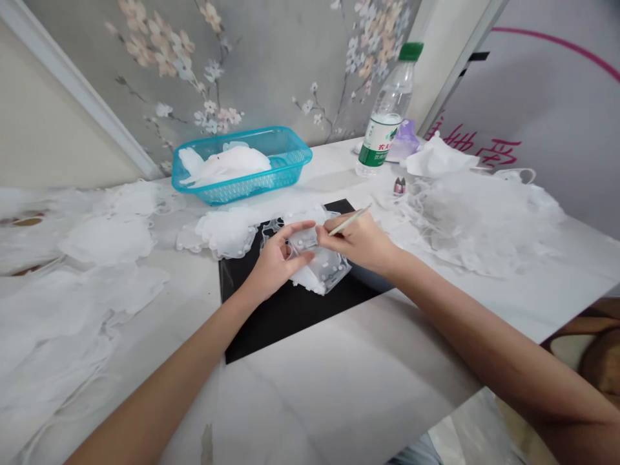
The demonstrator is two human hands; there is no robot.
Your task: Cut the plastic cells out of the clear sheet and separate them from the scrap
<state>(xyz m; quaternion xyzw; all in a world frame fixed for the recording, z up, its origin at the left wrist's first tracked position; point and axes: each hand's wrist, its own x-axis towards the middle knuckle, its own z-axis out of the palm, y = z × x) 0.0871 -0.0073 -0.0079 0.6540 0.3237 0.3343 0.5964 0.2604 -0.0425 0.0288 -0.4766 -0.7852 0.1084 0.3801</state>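
Your right hand (pixel 358 239) had its fingers closed around a thin pale stick (pixel 349 219), held like a pen, with its upper end jutting out above your knuckles; its lower end could not be made out among your fingers. Your left hand (pixel 277 261) lay just across from it, thumb and forefinger spread apart on a sheer white cloth piece (pixel 322 268); what its other fingers were doing, you could not tell from this view. That piece, dotted and frilly at the edges, sat under your left fingertips and just below your right ones, on a black mat (pixel 271 323). Near your left fingers, on their left, lay another frilly white piece (pixel 225 232), and farther out that way spread a heap of white cloth (pixel 111 239). Beyond your fingertips stood a blue basket (pixel 252 188) with white cloth inside. Past your right fingers, two tiny bottles (pixel 400 187) stood together, with a green-capped water bottle (pixel 380 142) behind them, and a larger white pile (pixel 484 213) lay to their right.
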